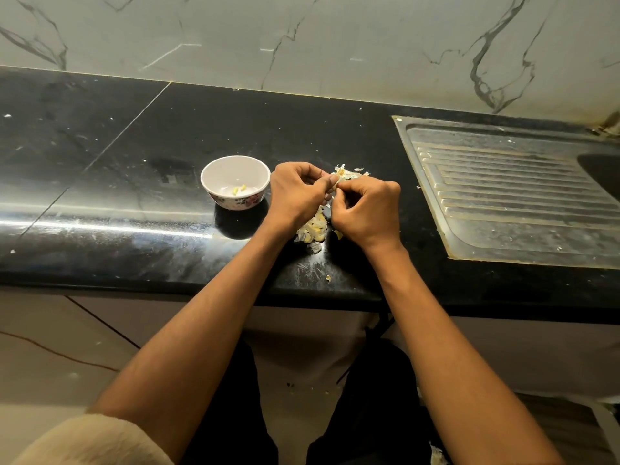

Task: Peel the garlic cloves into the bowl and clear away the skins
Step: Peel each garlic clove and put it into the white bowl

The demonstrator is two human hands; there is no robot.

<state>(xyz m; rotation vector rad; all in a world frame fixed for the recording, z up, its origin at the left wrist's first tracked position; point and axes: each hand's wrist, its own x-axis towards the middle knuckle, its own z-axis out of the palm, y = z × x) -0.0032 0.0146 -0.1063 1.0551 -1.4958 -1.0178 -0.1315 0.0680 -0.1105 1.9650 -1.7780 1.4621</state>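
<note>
A small white bowl (214, 176) with a flower pattern stands on the black counter and has a few peeled yellow cloves (239, 189) in it. Just right of the bowl my left hand (297, 193) and my right hand (365, 209) meet, fingers curled, and pinch a garlic clove (336, 183) between their fingertips; most of the clove is hidden. Under and behind my hands lies a heap of garlic cloves and papery skins (313, 229), with more skins (349, 172) past my fingers.
A steel drainboard (510, 193) with a sink basin (604, 172) takes up the counter's right side. The marble wall runs along the back. The counter's front edge (201, 290) lies close to my body. A few skin scraps (328, 278) sit near that edge and on the floor.
</note>
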